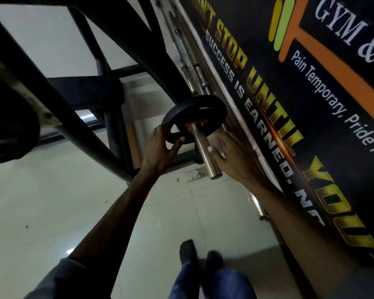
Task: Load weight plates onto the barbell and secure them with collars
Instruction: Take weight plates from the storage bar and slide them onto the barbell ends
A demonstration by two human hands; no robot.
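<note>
From the head view, the black plate (193, 117) sits on the steel bar (204, 149). The left hand (160, 147) grips its rim; the right hand (229, 154) lies loosely by the bar, fingers uncurled. Push it evenly inward, keeping the plate square.

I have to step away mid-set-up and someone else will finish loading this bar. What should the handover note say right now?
Left hand: gripping the near rim of the black weight plate.
Right hand: open, fingers against the barbell sleeve, thumb on the steel.
Plate: threaded on the sleeve, far up it; much bare sleeve is left towards the end.
Done: one plate on this end.
Left: check that the plate is seated fully, add further plates if wanted, fit a collar. No collar is visible on the sleeve or in either hand.
</note>
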